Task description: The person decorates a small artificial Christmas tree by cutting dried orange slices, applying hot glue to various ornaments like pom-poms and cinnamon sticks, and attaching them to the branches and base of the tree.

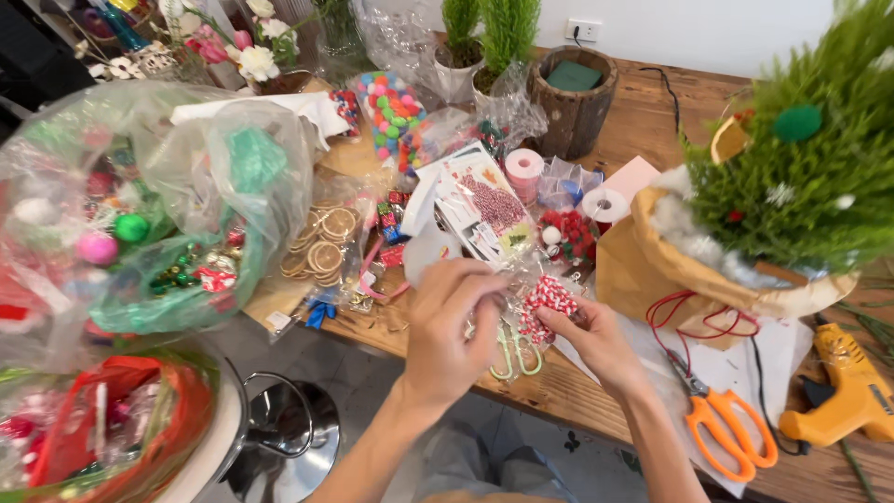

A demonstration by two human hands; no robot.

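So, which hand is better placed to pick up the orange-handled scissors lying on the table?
Right. The right hand is nearer the orange-handled scissors, which lie on its side. The left hand is farther away. Both hands touch the clear packet of red-and-white twine.

At 5 o'clock on the wooden table (652, 112), orange-handled scissors (731, 428); further toward 4 o'clock, a yellow glue gun (847, 391). At 3 o'clock, a small green tree (801, 168) wrapped in brown paper. At 12 o'clock, a bark-covered pot (575, 116), with a bag of coloured pompoms (399, 116) just left of it. Near centre, dried orange slices (324, 244) in clear wrap. At 9 o'clock, a large clear bag of ornaments (140, 214). At 7 o'clock, a metal stool (279, 438).
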